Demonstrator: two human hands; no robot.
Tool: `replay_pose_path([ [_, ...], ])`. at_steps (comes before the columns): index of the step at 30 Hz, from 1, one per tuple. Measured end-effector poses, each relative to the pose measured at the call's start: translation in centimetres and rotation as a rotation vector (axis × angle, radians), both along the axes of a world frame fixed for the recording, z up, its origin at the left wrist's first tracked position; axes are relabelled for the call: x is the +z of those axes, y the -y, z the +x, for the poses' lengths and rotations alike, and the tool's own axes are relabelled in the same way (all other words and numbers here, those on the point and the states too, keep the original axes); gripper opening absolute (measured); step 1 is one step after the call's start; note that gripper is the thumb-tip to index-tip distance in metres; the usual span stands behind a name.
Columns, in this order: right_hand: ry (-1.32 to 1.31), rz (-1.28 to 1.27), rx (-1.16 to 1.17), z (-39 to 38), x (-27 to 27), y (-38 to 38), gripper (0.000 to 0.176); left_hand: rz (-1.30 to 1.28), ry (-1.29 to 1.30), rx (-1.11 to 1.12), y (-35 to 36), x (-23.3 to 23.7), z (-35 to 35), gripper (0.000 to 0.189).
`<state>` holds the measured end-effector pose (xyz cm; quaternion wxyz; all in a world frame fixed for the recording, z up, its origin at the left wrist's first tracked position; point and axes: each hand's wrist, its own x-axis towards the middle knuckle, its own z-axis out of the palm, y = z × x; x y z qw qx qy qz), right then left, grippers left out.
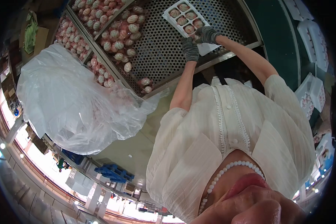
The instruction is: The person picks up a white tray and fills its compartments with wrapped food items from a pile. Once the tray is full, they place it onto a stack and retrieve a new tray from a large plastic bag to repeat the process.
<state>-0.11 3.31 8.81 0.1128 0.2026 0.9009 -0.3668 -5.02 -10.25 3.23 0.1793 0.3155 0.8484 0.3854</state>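
A white compartment tray (171, 23) lies on the perforated metal surface, with several egg-shaped, pale and reddish striped pieces (190, 15) in its cells. My left hand (189, 49), in a grey striped glove, is at the tray's near end, its fingers drawn together. Beside it my right hand (208, 35), gloved alike, bends its fingers over the near cells. What either hand grips is too small and partly covered to make out. Below my right hand, a white flat piece (207, 48) shows at the work surface's edge.
Several wrapped egg-shaped pieces (118, 44) lie heaped in metal-walled sections at the left. A large clear plastic bag (71, 104) bulges over the near left corner. The perforated metal surface (153, 41) has a raised metal rim (227, 56). White trays (313, 44) stand at the right.
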Motion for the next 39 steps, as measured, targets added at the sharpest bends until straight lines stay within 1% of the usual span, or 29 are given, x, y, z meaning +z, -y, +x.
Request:
replay_pose_path([
  [1, 0.068, -0.004, 0.052, -0.4, 0.6, -0.2, 0.047, 0.010, -0.004, -0.063, 0.0, -0.4, -0.3, 0.029],
  [2, 0.123, -0.034, 0.049, -0.6, 1.2, 0.1, 0.050, 0.015, -0.004, -0.058, -0.3, -0.7, -0.7, 0.029],
  [3, 0.122, -0.030, 0.055, -0.2, 1.1, 0.7, 0.050, -0.041, -0.033, -0.129, -0.5, -1.0, -1.2, 0.029],
  [4, 0.032, 0.067, 0.077, 0.4, 0.6, 1.3, 0.051, -0.098, -0.063, -0.197, -0.5, -1.1, -1.7, 0.030],
  [5, -0.059, 0.164, 0.100, 1.1, 0.1, 1.9, 0.053, -0.095, -0.065, -0.187, -0.6, -0.9, -2.0, 0.030],
  [7, -0.106, 0.217, 0.108, 2.5, -0.8, 2.7, 0.055, -0.127, -0.173, -0.291, -0.8, -0.6, -1.9, 0.031],
  [9, -0.227, 0.387, 0.135, 2.5, -1.6, 3.0, 0.050, -0.141, -0.192, -0.307, -0.9, -0.6, -1.8, 0.030],
  [10, -0.191, 0.300, 0.097, 2.0, -1.5, 3.0, 0.052, -0.191, -0.193, -0.321, -0.9, -0.3, -1.8, 0.029],
  [11, -0.190, 0.296, 0.103, 1.5, -1.3, 2.9, 0.052, -0.243, -0.193, -0.334, -0.8, -0.1, -1.6, 0.029],
  [12, -0.029, 0.278, 0.130, 1.1, -1.3, 2.5, 0.050, -0.247, -0.190, -0.328, -0.4, -0.2, -1.4, 0.029],
  [13, 0.133, 0.261, 0.155, 0.4, -0.3, 2.3, 0.048, -0.161, -0.142, -0.242, -0.1, -0.4, -1.1, 0.030],
  [14, 0.027, 0.126, 0.001, 1.0, -2.6, 2.0, 0.046, -0.075, -0.093, -0.159, 0.2, -0.8, -0.7, 0.031],
  [15, 0.030, 0.125, 0.002, 1.0, -2.9, 1.3, 0.046, -0.076, -0.090, -0.158, 0.3, -1.4, -0.1, 0.031],
  [17, -0.144, 0.055, 0.053, 0.6, -2.6, 0.1, 0.046, 0.041, -0.082, 0.009, -0.1, -2.7, 0.9, 0.035],
  [18, -0.135, -0.007, 0.045, 0.5, -1.9, -0.1, 0.042, 0.042, -0.083, 0.011, -0.2, -2.6, 1.1, 0.035],
  [19, -0.135, -0.005, 0.048, 0.6, -0.9, 0.0, 0.042, 0.026, -0.090, 0.016, -0.3, -2.4, 1.3, 0.035],
  [21, -0.119, 0.167, 0.011, 1.7, 0.3, 0.9, 0.037, 0.005, -0.093, 0.030, 0.0, -1.7, 1.4, 0.035],
  [23, -0.100, 0.185, -0.032, 1.9, 0.3, 1.6, 0.032, -0.150, -0.025, -0.057, -0.2, -0.6, 0.6, 0.032],
  [25, -0.320, 0.285, -0.198, 2.0, 0.2, 2.8, 0.030, -0.161, -0.001, -0.078, -0.4, -0.7, -0.1, 0.032],
  [27, -0.263, 0.238, -0.230, 1.8, -0.2, 2.8, 0.028, -0.168, 0.026, -0.109, -0.1, -0.8, 0.2, 0.031],
  [29, -0.063, 0.240, -0.159, 0.6, -1.4, 1.7, 0.025, -0.184, -0.074, -0.065, -0.2, -0.8, 0.7, 0.030],
  [30, -0.034, 0.277, -0.082, 0.3, -2.2, 1.1, 0.021, -0.183, -0.075, -0.059, -0.4, -1.0, 1.2, 0.030],
  [32, -0.019, 0.300, -0.023, 0.3, -2.1, 0.7, 0.021, -0.336, -0.199, -0.118, -0.6, -1.6, 2.1, 0.030],
  [33, -0.005, 0.318, 0.030, -0.3, -2.0, 0.8, 0.020, -0.353, -0.209, -0.089, -0.3, -2.3, 2.3, 0.030],
  [34, 0.091, 0.304, 0.028, -0.7, -2.0, 1.1, 0.022, -0.276, -0.196, -0.085, 0.1, -3.2, 2.5, 0.029],
  [35, 0.071, 0.367, 0.024, -1.0, -2.1, 1.5, 0.024, -0.202, -0.183, -0.078, 0.7, -4.0, 2.5, 0.029],
  [37, 0.231, 0.397, 0.136, -1.8, -3.5, 1.1, 0.026, -0.309, -0.085, -0.090, 0.0, -2.6, 1.1, 0.029],
  [38, 0.262, 0.385, 0.143, -2.3, -2.7, 1.0, 0.025, -0.284, -0.086, -0.144, -0.1, -0.8, 0.0, 0.028],
  [39, 0.302, 0.376, 0.144, -2.3, -2.1, 1.2, 0.025, -0.296, -0.088, -0.130, -0.2, -0.3, -0.8, 0.028],
])
